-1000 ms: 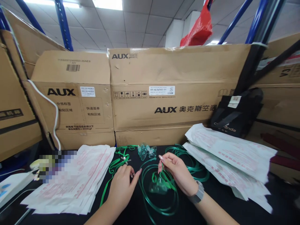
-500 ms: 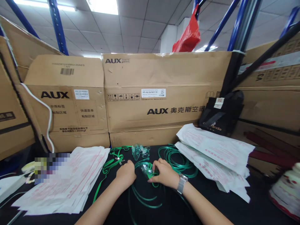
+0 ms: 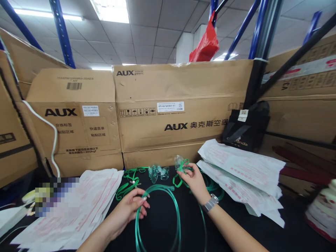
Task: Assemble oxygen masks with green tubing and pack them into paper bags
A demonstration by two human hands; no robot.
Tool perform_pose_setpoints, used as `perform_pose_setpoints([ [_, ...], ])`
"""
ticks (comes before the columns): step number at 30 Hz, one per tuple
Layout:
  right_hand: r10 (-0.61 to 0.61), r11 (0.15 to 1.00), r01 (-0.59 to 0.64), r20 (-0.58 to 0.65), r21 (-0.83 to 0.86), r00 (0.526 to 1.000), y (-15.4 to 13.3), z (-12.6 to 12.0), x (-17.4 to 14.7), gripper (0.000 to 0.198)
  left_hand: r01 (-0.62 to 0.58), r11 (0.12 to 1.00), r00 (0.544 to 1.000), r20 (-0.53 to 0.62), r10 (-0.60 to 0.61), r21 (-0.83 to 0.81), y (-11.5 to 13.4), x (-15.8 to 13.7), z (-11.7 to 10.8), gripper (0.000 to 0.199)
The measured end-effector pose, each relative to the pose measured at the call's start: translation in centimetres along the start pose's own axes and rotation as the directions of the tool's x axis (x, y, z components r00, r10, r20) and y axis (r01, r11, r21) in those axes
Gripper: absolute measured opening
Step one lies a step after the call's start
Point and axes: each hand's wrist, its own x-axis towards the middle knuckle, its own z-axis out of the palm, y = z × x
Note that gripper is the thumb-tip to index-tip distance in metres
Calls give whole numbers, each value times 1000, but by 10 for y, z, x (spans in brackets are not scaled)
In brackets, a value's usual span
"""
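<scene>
My left hand (image 3: 132,206) is closed around the left side of a looped coil of green tubing (image 3: 178,218), with thumb and fingers pinching it upright above the black tabletop. My right hand (image 3: 195,183) grips a small clear plastic mask (image 3: 179,161) by its green elastic strap (image 3: 177,182), part of which hangs down in a loop. Between and beyond the hands lie more clear greenish masks (image 3: 159,174). Left of those is a tangle of green straps (image 3: 123,190) with a metal nose clip. A second coil of green tubing (image 3: 219,194) is partly hidden behind my right wrist.
Stacks of white printed paper bags lie at left (image 3: 68,213) and right (image 3: 244,168). Large cardboard boxes (image 3: 157,140) wall off the back. A black bag (image 3: 246,129) stands at the right rear, and a white jar-like container (image 3: 322,210) sits at the right edge.
My right hand has lifted the mask and strap up and to the right, away from the left hand. My left hand has turned and raised the tubing coil into an upright loop.
</scene>
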Motion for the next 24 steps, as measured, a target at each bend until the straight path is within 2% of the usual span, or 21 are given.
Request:
perform_pose_setpoints([
  [2,8,997,-7,-2,80,1000,-3,3,-2,35,72,979,995,76,-58,-191,-7,-4,3,24],
  [5,56,977,-64,46,205,997,-10,14,-11,35,203,954,970,175,-166,-220,-19,-2,12,30],
  [7,101,931,-147,149,336,984,-14,24,-19,34,227,956,967,163,-198,-184,-25,1,20,40],
  [9,96,887,-229,325,401,941,-19,34,-30,33,178,973,983,77,-168,-148,-27,4,29,58],
  [11,30,919,-221,501,327,865,-25,41,-39,31,127,978,991,-13,-131,-167,-25,5,35,74],
  [13,-38,983,-81,618,164,785,-31,44,-47,32,167,956,980,-68,-188,-240,-19,4,37,77],
  [15,-66,997,75,665,15,744,-35,44,-52,42,228,916,955,-108,-277,-330,-13,2,33,73],
  [17,-31,990,114,654,-85,756,-37,43,-54,59,215,883,941,-154,-302,-417,-8,1,28,69],
  [20,67,977,67,594,-201,802,-35,41,-53,73,91,861,961,-182,-208,-501,-4,1,22,64],
  [22,110,958,67,576,-278,810,-32,41,-53,71,51,849,969,-179,-170,-526,-3,1,21,60],
  [24,154,939,62,576,-337,803,-30,42,-53,52,62,851,967,-181,-181,-521,-2,0,22,57],
])
